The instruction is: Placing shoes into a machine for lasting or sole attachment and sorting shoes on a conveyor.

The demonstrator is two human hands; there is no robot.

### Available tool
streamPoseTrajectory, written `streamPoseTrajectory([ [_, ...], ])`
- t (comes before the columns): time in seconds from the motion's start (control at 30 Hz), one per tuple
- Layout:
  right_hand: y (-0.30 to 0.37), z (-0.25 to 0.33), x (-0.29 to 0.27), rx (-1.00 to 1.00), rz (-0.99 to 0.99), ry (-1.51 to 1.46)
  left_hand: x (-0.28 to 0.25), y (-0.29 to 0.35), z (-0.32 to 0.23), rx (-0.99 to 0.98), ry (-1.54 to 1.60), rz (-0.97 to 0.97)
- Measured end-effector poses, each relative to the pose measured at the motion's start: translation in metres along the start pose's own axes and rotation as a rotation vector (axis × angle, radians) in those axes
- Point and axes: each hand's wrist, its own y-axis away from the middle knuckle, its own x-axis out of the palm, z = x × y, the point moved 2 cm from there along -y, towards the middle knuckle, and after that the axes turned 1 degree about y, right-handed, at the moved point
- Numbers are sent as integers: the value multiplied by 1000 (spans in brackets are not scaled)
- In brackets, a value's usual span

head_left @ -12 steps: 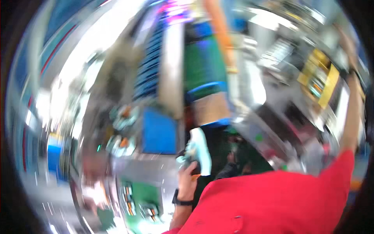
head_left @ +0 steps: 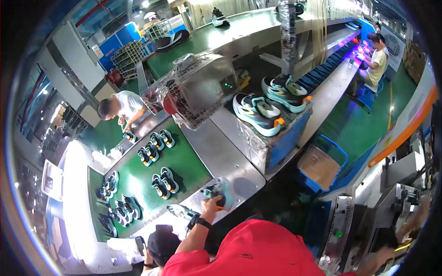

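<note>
Gripping a teal and black shoe [head_left: 220,193], the left hand [head_left: 214,201] has its fingers wrapped around the heel end, holding the shoe just above the near edge of the steel counter [head_left: 221,156]. Judging by the grip, it is held at the back so the rest of the shoe stays free to look over or set down. A black watch [head_left: 201,222] sits on that wrist. The right hand [head_left: 416,216] reaches far out to the right toward the grey machine [head_left: 405,184]; it is blurred, so I cannot tell how its fingers stand.

Another shoe [head_left: 182,211] lies on the counter's near-left corner, just beside the held one. On the green belt [head_left: 189,161] to the left, pairs of shoes [head_left: 165,180] stand in rows, probably spaced so that each pair stays together as it travels. Two larger shoes [head_left: 255,110] rest on a blue crate [head_left: 287,133] at the counter's far edge. A person in a white shirt [head_left: 126,103] bends over the belt's far end, and a person in a black cap [head_left: 162,239] is close at the lower left.

Against the earlier frame, which was smeared by a fast turn of the head, the view is now sharp, and the shoe sits lower and further left, over the counter.
</note>
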Motion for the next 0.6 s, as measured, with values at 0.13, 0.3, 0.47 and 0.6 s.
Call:
streamPoseTrajectory([
  [0.13,25,84,345,-86,591,186,-30,-74,-66,102,45,-176],
  [0.3,120,177,620,137,1207,221,-84,-181,-91,339,-326,-448],
  [0.47,144,141,706,-72,1315,788,-132,-260,-39,353,-679,-693],
  [0.6,133,133,697,-158,1326,600,-100,-251,-70,138,-656,-713],
])
